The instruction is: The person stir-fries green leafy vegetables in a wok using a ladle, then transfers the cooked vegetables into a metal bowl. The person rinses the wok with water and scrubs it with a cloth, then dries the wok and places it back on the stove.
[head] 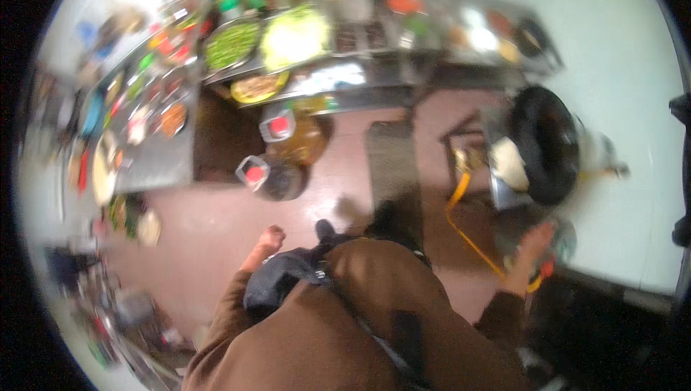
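Note:
My left hand (271, 238) hangs beside my body over the floor, fingers curled, with nothing visible in it. On the right, my right hand (536, 241) is stretched out and blurred near a yellow hose (460, 196) and a gas cylinder-like object; whether it holds anything cannot be made out. Above it a large black wok (544, 145) sits on a stove stand, a pale cloth (509, 164) at its left edge. Ahead are two lidded containers (283, 177) on the floor, each topped by a clear tub with something red.
A metal counter (378, 80) across the front bears a tray of chopped greens (232, 44), a tray of pale shredded vegetable (296, 37) and bottles. Another steel table (156, 167) at left holds several bowls. A dark mat (393, 169) lies on the reddish floor. Shelving (116, 331) stands lower left.

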A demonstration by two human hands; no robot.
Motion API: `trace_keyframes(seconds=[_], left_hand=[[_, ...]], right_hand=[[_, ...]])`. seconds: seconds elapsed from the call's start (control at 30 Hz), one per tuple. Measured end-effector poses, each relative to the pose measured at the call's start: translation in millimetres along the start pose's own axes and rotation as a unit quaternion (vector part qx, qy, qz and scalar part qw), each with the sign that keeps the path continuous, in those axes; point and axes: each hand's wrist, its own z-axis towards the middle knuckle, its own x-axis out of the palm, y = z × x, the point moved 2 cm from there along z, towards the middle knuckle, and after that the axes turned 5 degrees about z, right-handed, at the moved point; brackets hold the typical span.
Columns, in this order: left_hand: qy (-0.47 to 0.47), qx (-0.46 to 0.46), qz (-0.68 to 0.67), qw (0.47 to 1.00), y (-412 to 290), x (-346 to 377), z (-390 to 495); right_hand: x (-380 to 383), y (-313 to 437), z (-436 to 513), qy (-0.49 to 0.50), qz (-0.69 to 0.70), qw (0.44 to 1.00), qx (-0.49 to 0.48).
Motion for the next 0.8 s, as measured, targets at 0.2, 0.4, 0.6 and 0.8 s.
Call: trace_keyframes(seconds=[0.2,0.4,0.6,0.8], left_hand=[[0.105,-0.173,-0.363,0.909,-32,-35,51],[0.109,-0.013,-0.284,0.953,-3,-38,69],[0.127,-0.099,-0.327,0.931,-23,-68,82],[0.063,-0.284,-0.437,0.851,-63,-61,92]], right_hand=[[14,35,-19,0.071,0.129,0.969,0.201],[-17,137,-7,0.171,0.324,0.918,0.149],[6,45,15,0.127,-0.039,0.989,-0.069],[36,-46,18,0.047,-0.035,0.981,0.182]])
